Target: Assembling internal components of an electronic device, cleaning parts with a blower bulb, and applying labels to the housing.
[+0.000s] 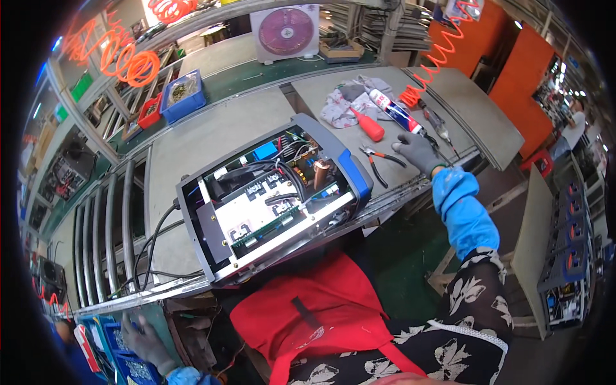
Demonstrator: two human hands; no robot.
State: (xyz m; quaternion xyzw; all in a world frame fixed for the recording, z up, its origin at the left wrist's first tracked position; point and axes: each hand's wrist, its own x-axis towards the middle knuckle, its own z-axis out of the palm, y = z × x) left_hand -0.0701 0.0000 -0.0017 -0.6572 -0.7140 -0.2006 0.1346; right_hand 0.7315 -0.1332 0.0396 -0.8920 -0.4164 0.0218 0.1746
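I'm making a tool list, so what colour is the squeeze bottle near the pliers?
The squeeze bottle is red; it shows best in the head view.

wide fisheye from head height, down at hands (pixel 417 153) (pixel 146 345)

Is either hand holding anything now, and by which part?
Cannot be told: the right hand is by the pliers and tube, the left hand at the blue bins; no clear hold shows.

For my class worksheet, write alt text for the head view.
An opened electronic unit with exposed circuit boards sits on a workbench. The gloved right hand is beside pliers; the gloved left hand is near blue bins.
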